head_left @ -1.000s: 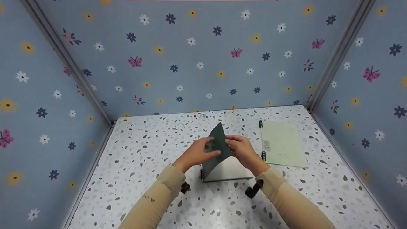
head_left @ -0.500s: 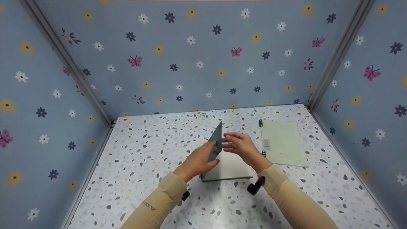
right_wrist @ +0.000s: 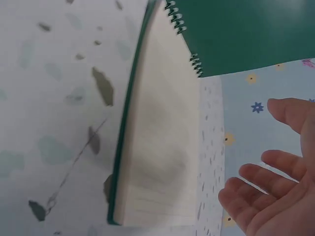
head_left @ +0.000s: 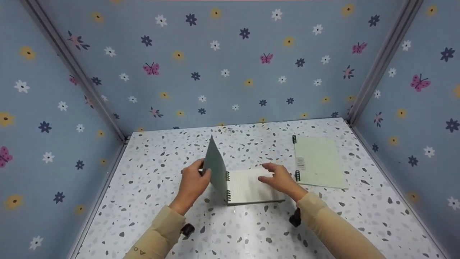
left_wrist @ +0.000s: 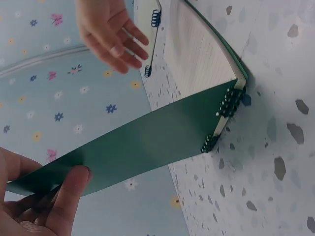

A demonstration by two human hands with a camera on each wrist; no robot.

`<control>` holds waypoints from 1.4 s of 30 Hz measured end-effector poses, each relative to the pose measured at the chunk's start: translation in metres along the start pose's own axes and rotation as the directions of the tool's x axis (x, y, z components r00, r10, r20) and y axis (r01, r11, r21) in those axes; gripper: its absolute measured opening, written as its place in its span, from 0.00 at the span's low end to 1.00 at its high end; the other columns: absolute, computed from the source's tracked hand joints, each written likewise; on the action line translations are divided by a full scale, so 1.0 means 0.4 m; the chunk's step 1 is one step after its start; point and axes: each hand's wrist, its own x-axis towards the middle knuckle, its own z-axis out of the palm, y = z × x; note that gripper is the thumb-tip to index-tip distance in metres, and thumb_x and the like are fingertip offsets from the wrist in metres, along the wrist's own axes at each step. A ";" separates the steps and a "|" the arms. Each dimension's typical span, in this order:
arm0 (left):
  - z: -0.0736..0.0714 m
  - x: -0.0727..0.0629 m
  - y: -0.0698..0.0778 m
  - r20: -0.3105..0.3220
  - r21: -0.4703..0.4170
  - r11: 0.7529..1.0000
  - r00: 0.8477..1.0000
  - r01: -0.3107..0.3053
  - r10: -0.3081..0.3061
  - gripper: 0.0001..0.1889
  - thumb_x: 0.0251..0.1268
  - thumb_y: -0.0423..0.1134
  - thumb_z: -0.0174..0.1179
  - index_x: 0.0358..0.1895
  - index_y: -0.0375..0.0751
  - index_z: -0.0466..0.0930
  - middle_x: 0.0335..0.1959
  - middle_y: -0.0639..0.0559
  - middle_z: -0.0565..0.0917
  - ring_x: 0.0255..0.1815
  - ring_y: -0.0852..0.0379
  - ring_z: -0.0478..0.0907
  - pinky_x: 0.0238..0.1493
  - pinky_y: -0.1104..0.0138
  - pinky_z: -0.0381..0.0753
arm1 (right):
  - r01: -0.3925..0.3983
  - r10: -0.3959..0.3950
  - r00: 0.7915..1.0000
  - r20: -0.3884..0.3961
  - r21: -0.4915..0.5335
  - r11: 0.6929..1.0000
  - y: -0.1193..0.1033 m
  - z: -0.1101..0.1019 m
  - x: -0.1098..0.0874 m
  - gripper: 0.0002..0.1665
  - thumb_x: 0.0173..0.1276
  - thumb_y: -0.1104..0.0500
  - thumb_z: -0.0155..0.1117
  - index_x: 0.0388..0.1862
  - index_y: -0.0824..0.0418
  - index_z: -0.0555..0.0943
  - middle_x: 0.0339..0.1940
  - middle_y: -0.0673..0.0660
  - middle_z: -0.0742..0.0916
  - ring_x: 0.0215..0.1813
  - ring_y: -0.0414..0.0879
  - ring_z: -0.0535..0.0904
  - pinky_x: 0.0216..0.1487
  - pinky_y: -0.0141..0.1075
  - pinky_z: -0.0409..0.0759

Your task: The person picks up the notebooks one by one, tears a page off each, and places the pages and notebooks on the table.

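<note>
Presently pinching the green cover [head_left: 217, 173] with the left hand [head_left: 191, 182], at ten o'clock of the open notebook [head_left: 248, 187] on the table [head_left: 158, 158], right hand [head_left: 282, 180] spread at two o'clock. Might drop the cover back by releasing early, or skew the unpinned notebook by tugging.

Two notebooks [head_left: 251, 189] [head_left: 320, 163], two hands [head_left: 191, 182] [head_left: 282, 181]
Four binding coils [head_left: 228, 176] [head_left: 228, 196] [head_left: 294, 139] [head_left: 297, 176], two per notebook; two sleeves [head_left: 158, 228] [head_left: 332, 223], two wrist devices [head_left: 187, 230] [head_left: 295, 218], three walls [head_left: 230, 64] [head_left: 46, 144] [head_left: 413, 118], one surface [head_left: 154, 190].

Green cover [left_wrist: 147, 135] in the left hand [left_wrist: 60, 211], right hand [left_wrist: 109, 32] near the lined pages [left_wrist: 197, 54].
</note>
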 end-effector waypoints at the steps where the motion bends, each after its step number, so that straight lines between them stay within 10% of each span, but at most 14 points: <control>1: -0.013 0.001 -0.005 -0.014 0.009 1.000 1.000 0.028 -0.028 0.18 0.73 0.29 0.60 0.63 0.29 0.85 0.52 0.34 0.91 0.44 0.44 0.92 0.39 0.58 0.93 | 0.007 -0.007 1.000 0.008 -0.043 0.999 0.010 0.004 -0.001 0.37 0.73 0.55 0.77 0.76 0.67 0.78 0.75 0.68 0.82 0.78 0.66 0.77 0.80 0.60 0.75; 8: -0.090 0.016 -0.055 -0.014 0.169 0.963 0.977 0.211 -0.212 0.25 0.70 0.28 0.59 0.70 0.26 0.78 0.60 0.29 0.87 0.57 0.37 0.88 0.55 0.44 0.90 | 0.070 -0.036 0.994 0.107 -0.328 0.942 0.073 0.031 0.000 0.49 0.65 0.51 0.84 0.78 0.71 0.73 0.80 0.74 0.75 0.82 0.70 0.71 0.86 0.60 0.66; 15: -0.137 0.024 -0.125 0.026 0.293 0.910 0.949 0.294 -0.315 0.24 0.68 0.27 0.57 0.65 0.20 0.77 0.58 0.24 0.86 0.59 0.30 0.87 0.59 0.40 0.90 | 0.051 0.006 0.989 0.146 -0.382 0.923 0.091 0.038 -0.005 0.48 0.64 0.49 0.85 0.76 0.72 0.76 0.81 0.75 0.73 0.84 0.70 0.68 0.88 0.59 0.63; 26: -0.152 0.004 -0.256 0.086 0.450 0.828 0.906 0.335 -0.414 0.10 0.58 0.25 0.58 0.41 0.22 0.80 0.32 0.36 0.84 0.30 0.47 0.76 0.30 0.58 0.79 | 0.030 0.028 0.988 0.150 -0.369 0.929 0.098 0.052 -0.013 0.48 0.66 0.50 0.84 0.76 0.73 0.75 0.84 0.73 0.69 0.87 0.68 0.63 0.89 0.58 0.60; 31: -0.133 -0.004 -0.283 0.101 0.470 0.827 0.912 0.309 -0.399 0.06 0.58 0.24 0.57 0.37 0.24 0.80 0.27 0.41 0.79 0.27 0.49 0.72 0.27 0.62 0.72 | 0.053 0.003 0.988 0.152 -0.366 0.929 0.095 0.050 -0.017 0.48 0.66 0.50 0.84 0.76 0.74 0.75 0.84 0.74 0.70 0.87 0.69 0.63 0.89 0.58 0.60; 42: -0.106 -0.007 -0.308 0.117 0.571 0.781 0.916 0.254 -0.383 0.04 0.64 0.25 0.58 0.32 0.29 0.82 0.26 0.42 0.82 0.28 0.48 0.73 0.52 0.42 0.83 | 0.042 0.016 0.989 0.150 -0.376 0.926 0.097 0.051 -0.018 0.48 0.67 0.48 0.83 0.77 0.73 0.74 0.85 0.72 0.69 0.88 0.66 0.62 0.90 0.56 0.58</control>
